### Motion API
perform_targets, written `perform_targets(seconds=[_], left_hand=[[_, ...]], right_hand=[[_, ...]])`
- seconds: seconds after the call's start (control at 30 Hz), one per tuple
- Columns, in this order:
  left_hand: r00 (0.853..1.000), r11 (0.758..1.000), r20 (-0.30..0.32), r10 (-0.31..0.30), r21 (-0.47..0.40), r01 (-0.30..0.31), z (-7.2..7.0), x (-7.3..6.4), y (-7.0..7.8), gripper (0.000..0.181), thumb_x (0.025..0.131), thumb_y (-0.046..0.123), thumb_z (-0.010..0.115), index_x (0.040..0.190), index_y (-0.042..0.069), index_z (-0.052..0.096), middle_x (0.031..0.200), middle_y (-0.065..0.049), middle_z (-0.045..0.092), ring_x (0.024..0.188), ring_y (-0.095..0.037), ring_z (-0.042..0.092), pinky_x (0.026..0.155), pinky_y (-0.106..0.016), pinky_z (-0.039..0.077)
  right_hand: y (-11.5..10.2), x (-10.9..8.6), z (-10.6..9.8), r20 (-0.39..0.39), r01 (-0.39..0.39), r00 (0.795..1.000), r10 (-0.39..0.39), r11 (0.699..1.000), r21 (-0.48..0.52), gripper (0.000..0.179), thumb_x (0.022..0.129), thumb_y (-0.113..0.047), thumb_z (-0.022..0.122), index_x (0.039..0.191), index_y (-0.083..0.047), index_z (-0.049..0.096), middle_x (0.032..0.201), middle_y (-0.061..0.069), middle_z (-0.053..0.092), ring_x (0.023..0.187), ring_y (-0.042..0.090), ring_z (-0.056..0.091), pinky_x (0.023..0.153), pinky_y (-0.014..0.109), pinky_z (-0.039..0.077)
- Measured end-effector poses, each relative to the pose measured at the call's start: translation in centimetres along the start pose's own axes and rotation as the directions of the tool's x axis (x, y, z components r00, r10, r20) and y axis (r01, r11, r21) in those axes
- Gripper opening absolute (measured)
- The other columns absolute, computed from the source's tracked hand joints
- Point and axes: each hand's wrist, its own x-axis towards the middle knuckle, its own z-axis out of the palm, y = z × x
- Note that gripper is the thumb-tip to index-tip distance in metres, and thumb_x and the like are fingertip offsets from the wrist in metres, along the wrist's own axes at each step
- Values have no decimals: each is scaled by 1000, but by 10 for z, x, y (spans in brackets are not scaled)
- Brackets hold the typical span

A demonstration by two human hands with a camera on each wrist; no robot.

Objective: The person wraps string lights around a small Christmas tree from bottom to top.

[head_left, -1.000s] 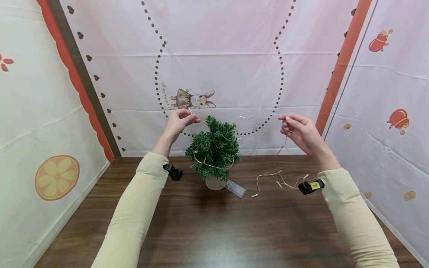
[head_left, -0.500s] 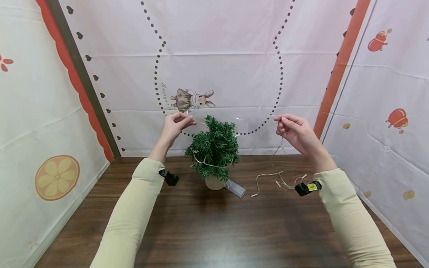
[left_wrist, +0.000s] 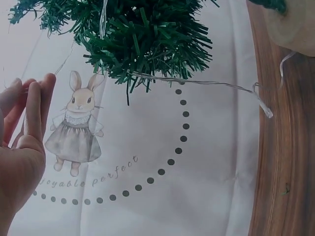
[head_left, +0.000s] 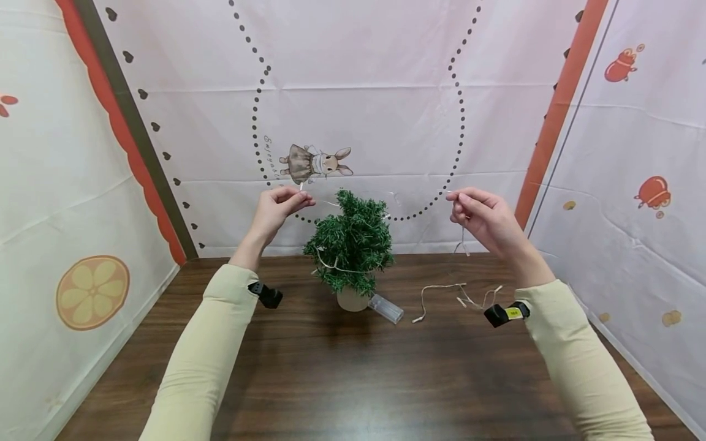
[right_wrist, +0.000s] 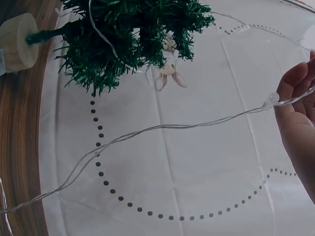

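Only the head view shows both hands [head_left: 276, 211] [head_left: 488, 219] pinching wire [right_wrist: 167, 126].

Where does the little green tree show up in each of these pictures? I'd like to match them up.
Head: the tree stands upright near the middle.
Left wrist: its branches spread along the top, cut off by the edge; its base is at top right.
Right wrist: it appears sideways at upper left, base at the left edge.
Shared landmark: the printed rabbit, partly hidden in the right wrist view.

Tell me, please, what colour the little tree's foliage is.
The tree's foliage is green, and it shows best in the head view.
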Motion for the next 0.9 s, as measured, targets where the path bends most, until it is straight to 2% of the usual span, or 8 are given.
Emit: perform_targets(seconds=[0.23,0.4,0.57,0.73,0.9], left_hand=[[1000,999,-18,-6,-52,5,0,0,-1,26,91,-2,58,106,-22,54,93,-18,70,91,-29,70,92,-36,49],[998,999,-63,-26,-42,23,-1,2,-3,20,91,0,60,102,-17,59,91,-15,70,89,-29,71,91,-35,51],[994,999,-103,-36,-31,33,0,7,-7,22,90,3,61,103,-15,61,89,-13,70,88,-28,71,89,-34,52],[999,999,-53,-13,-35,11,-7,-2,-4,25,91,1,60,105,-19,56,91,-15,71,89,-27,71,90,-36,51],[999,999,-5,49,-5,-49,-13,-13,-4,27,91,-1,59,106,-22,54,97,-21,70,94,-30,69,92,-38,49]], right_hand=[[1,3,2,-38,20,999,-18,999,37,20,98,-9,49,103,-3,68,80,2,57,74,13,49,76,24,49],[2,8,3,-91,42,995,-37,998,56,19,97,-10,53,106,-2,68,81,2,57,73,11,50,73,23,48],[4,15,2,-142,45,989,-30,994,102,18,95,-11,56,105,-1,68,80,2,57,71,10,52,72,23,49],[7,10,0,-83,30,996,-20,991,128,17,96,-8,55,97,-1,70,76,2,58,68,11,50,70,24,48],[9,4,5,37,36,998,-41,992,117,20,97,-5,51,97,-3,71,75,1,58,70,11,49,70,23,45]])
